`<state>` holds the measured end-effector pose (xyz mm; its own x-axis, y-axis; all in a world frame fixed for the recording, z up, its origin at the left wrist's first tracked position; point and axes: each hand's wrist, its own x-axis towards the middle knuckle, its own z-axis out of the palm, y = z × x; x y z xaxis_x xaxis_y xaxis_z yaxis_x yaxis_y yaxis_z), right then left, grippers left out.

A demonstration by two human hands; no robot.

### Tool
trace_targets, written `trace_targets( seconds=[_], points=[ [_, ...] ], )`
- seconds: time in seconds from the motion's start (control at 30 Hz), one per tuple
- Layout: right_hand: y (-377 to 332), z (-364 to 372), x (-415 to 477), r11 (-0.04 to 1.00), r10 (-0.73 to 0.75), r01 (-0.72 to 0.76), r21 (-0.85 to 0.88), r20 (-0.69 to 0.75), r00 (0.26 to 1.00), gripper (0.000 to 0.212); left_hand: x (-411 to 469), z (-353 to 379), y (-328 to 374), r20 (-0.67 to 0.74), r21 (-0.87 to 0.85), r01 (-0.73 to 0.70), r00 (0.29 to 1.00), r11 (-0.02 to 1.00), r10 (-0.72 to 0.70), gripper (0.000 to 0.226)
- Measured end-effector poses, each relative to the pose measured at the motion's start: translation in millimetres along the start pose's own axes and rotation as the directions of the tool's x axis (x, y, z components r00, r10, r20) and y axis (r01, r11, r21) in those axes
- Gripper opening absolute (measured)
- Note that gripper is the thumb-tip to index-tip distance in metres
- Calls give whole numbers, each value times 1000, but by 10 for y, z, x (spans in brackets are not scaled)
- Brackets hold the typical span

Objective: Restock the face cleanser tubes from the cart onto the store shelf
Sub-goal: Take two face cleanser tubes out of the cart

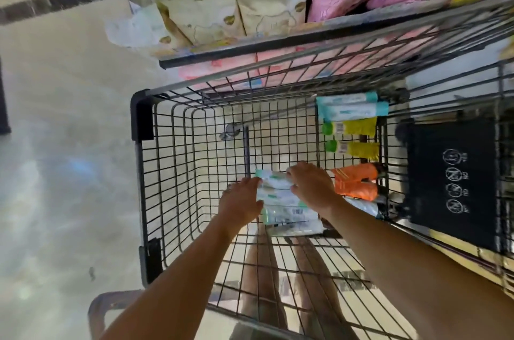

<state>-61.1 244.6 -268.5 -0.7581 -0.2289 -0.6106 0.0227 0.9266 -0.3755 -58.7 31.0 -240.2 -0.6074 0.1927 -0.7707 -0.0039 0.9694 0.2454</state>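
The white-and-teal tubes (281,202) are lying stacked on the floor of the cart (144,117), centre of the frame. You are bunching them between both hands, apparently so that several lift out as one load. Your left hand (242,199) is cupping the stack's left end, fingers curled over it, thumb beneath. Your right hand (313,186) is clamping the right side, fingers bent across the top edge. Yellow tubes (351,128) and orange tubes (356,181) are waiting along the cart's right wall. The shelf (250,52) is sitting in the upper frame, just beyond the cart.
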Motion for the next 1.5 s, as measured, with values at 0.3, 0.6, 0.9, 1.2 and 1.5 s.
trace_targets(
  seconds=[0.3,0.6,0.9,1.2,1.5],
  points=[
    [383,-476,-171,991,109,-102,81,-84,990,37,154,-74,107,72,193,29,996,981,-43,63],
    [591,-692,-481,973,184,-169,158,-82,980,45,248,-143,155,85,190,24,996,982,-40,27],
    [460,-1046,-988,890,267,-227,396,-49,962,36,-223,-734,502,64,-296,-103,990,949,128,10],
    [154,-1712,-1590,716,301,-193,671,-47,953,52,-968,-1567,855,-80,-402,-193,981,895,176,19],
    [-232,-2300,-1909,734,121,38,678,-186,975,54,-1659,-2136,899,-286,-733,-277,954,622,89,20]
  ],
)
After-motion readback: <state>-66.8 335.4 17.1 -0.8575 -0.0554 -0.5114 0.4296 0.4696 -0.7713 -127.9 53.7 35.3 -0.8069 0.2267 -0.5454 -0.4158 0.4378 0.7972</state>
